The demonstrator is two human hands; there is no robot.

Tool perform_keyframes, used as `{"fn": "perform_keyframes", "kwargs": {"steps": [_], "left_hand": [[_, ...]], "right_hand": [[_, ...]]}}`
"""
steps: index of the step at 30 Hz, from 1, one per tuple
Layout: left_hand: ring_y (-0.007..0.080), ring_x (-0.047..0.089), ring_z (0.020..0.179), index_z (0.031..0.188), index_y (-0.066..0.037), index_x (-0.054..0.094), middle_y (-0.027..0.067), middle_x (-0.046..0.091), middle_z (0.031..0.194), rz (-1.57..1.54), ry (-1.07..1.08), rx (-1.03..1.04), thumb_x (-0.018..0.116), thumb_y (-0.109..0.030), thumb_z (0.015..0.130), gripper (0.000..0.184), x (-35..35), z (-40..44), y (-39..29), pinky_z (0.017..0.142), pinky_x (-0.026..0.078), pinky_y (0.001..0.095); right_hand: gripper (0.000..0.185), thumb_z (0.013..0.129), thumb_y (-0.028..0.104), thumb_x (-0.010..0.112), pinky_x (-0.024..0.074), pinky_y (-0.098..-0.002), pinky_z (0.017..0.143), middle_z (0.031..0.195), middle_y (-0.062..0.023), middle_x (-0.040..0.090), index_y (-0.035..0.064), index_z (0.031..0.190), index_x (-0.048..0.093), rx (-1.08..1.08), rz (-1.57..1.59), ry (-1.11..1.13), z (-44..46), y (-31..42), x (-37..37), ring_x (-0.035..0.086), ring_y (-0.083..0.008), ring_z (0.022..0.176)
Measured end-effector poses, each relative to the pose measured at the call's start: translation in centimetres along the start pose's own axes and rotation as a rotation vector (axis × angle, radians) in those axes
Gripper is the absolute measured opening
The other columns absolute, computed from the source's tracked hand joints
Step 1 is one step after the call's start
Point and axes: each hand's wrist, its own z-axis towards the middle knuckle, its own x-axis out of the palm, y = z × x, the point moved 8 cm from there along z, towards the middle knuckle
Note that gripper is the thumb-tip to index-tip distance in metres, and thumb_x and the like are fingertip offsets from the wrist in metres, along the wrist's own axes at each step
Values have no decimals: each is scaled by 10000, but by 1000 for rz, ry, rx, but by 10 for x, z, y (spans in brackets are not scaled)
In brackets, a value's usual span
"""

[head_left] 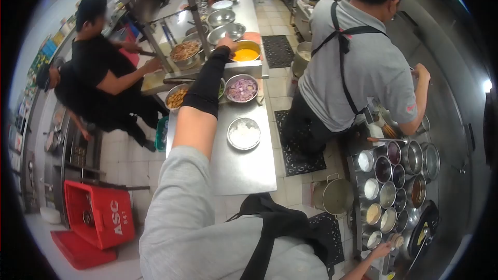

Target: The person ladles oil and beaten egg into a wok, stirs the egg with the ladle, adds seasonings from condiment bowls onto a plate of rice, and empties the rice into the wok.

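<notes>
Currently the left grip (pixel 226 45) is stretched far across the steel worktop (pixel 244 173), beyond a black sleeve (pixel 206 84), and sits at the rim of a metal bowl (pixel 251 43) of yellow liquid (pixel 246 54). That bowl stands past the nearer stretch of worktop, just beside a wider steel bowl (pixel 234 31). Whether the fingers pinch the rim I cannot tell; they are too small here.

Nearer along the worktop are 2 bowls, 1 of chopped purple onion (pixel 241 89) and 1 of white pieces (pixel 244 134). Brown-orange pieces (pixel 177 97) fill another bowl, partly hidden by the arm.

Low on the right, the right grip (pixel 382 249) is beside a rack of round metal containers (pixel 387 193), with a small pale thing (pixel 397 241) at its fingertips. Whether it pinches that thing I cannot tell. A dark pan (pixel 419 245) lies near it.

To the right, 1 person in a grey shirt (pixel 347 67) and black apron faces away. To the left are 2 people in black (pixel 93 54). A red box (pixel 111 215) marked ASC stands open on that side.
</notes>
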Motion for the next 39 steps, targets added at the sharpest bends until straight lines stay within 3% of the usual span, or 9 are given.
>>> {"fn": "perform_keyframes", "kwargs": {"steps": [8,11,13,16,20,27,29,35,39], "left_hand": [[246,737,793,1423,-57,450,168,748,1013,302,-112,226,637,-196,876,594,-67,67,-27,690,594,368],[213,722,783,1343,-54,524,144,752,998,287,-53,377,621,-176,898,471,-51,58,-30,678,581,352],[190,713,777,1289,-52,574,128,755,988,154,129,509,610,-164,913,394,7,47,-33,670,573,341],[157,699,767,1209,-49,648,103,759,974,-146,743,523,594,-144,935,295,135,-66,-49,658,560,325],[112,680,755,1101,-44,747,70,764,954,-59,1514,542,573,-119,965,233,252,-336,-53,642,543,304],[202,723,865,1174,14,695,143,749,922,29,1754,917,590,-219,1008,305,287,-644,-139,805,550,337],[239,725,892,1182,2,694,153,751,941,-4,1783,963,593,-220,1004,302,275,-697,-168,821,547,354],[339,713,929,1161,-16,702,170,748,986,11,1772,1129,580,-186,987,272,312,-783,-201,847,543,394],[370,701,935,1128,-3,705,176,744,999,63,1656,1055,579,-150,966,252,340,-824,-234,845,543,410]], "right_hand": [[490,1001,362,533,500,-522,779,973,-317,704,-89,1066,713,-127,9,-51,-10,43,-26,678,-452,901],[350,950,234,593,536,-432,759,981,-181,741,-41,1127,718,-312,74,0,3,-3,8,686,-283,840],[323,915,181,594,520,-431,839,1008,-168,737,-24,1137,706,-269,54,-3,-6,-2,5,684,-293,945],[364,950,304,582,504,-471,742,893,-237,711,2,1100,721,79,12,-22,-28,49,-45,676,-378,841],[371,1009,325,593,520,-351,622,749,-101,712,-19,1000,730,163,164,-42,-33,38,-56,668,-175,634],[357,1018,304,578,525,-355,646,766,-123,718,-22,1021,724,166,153,-79,-42,52,-71,684,-192,665],[348,1018,280,547,525,-402,696,783,-186,703,-24,1009,716,42,76,-80,-48,53,-61,696,-312,725],[287,1001,213,562,501,-483,768,903,-279,668,-45,997,690,-99,197,183,-61,14,-1,652,-461,861],[249,1026,152,534,502,-448,732,887,-217,657,-36,991,694,-286,227,219,-53,60,-56,641,-397,795]]}}
